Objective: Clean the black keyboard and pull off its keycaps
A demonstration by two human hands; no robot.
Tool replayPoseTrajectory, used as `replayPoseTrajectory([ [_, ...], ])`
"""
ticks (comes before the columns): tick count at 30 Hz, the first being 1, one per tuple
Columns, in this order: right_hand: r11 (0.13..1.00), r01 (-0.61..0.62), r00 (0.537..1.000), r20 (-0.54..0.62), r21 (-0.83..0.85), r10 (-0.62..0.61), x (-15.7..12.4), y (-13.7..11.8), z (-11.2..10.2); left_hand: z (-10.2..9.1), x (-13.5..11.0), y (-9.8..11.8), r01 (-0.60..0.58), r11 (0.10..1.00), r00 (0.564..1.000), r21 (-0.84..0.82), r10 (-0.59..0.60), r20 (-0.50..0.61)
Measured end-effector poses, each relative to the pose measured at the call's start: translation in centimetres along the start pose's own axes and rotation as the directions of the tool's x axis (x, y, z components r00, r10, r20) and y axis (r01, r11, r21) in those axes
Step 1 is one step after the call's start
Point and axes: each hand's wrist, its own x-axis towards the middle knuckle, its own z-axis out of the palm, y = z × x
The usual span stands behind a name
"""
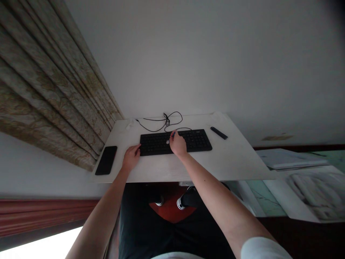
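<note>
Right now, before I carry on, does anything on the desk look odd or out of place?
Two things stand out. The black keyboard has a pale spot beside the right hand, perhaps a missing keycap or something lying there; it is too small to tell. Behind it, a black cable lies in a loose, knotted tangle on the white desk.

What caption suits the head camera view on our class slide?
Left hand and right hand touching a black keyboard on a white desk.
</note>
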Motion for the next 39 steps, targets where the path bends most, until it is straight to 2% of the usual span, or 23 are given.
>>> replayPoseTrajectory([
  [4, 0.994, -0.088, 0.993, -0.084, -0.057, 0.083, 0.3, 1.7, -0.9, 0.0, 0.0, 0.0, 0.013, 1.0, 1.0, 0.001, -0.013, -0.002],
  [8, 0.999, 0.018, 0.997, -0.078, 0.043, -0.015, 0.3, 2.1, -0.8, 0.0, 0.1, 0.1, 0.023, 1.0, 1.0, -0.006, -0.023, 0.0],
  [11, 0.998, 0.056, 0.998, -0.043, 0.017, -0.055, -0.1, 2.2, -0.7, -0.1, 0.0, 0.1, 0.031, 1.0, 0.999, -0.006, -0.031, 0.007],
  [17, 0.99, -0.057, 0.992, -0.117, -0.131, 0.041, 0.0, 4.9, -2.9, 0.1, 0.1, 0.1, 0.041, 0.999, 0.999, 0.014, -0.041, 0.009],
  [20, 0.998, 0.019, 0.994, -0.108, -0.064, -0.026, 0.4, 5.7, -3.1, 0.1, 0.1, 0.0, 0.035, 0.999, 0.999, 0.014, -0.035, 0.008],
  [23, 0.994, 0.108, 0.992, -0.061, 0.01, -0.107, 0.6, 5.7, -2.5, 0.1, 0.1, 0.0, 0.032, 0.999, 0.999, 0.017, -0.033, 0.01],
  [26, 0.998, 0.06, 0.996, -0.056, -0.036, -0.062, 0.5, 6.1, -2.4, 0.0, 0.1, 0.0, 0.031, 0.999, 0.999, 0.021, -0.031, 0.011],
  [29, 0.996, -0.017, 0.995, -0.103, -0.09, 0.007, 0.7, 7.1, -3.0, 0.1, 0.1, 0.0, 0.029, 0.999, 1.0, 0.024, -0.029, 0.004],
  [32, 1.0, 0.012, 0.99, -0.139, 0.019, -0.009, 1.1, 7.6, -3.3, 0.2, 0.1, 0.0, 0.029, 0.999, 1.0, 0.018, -0.029, -0.001],
  [36, 0.963, 0.115, 0.99, -0.112, 0.242, -0.09, 1.7, 6.4, -2.1, 0.1, 0.0, 0.0, 0.024, 1.0, 1.0, 0.014, -0.024, 0.008],
  [39, 0.963, 0.114, 0.993, -0.058, 0.245, -0.103, 2.1, 5.7, -1.5, 0.0, 0.0, -0.1, 0.022, 1.0, 1.0, 0.01, -0.022, 0.011],
])
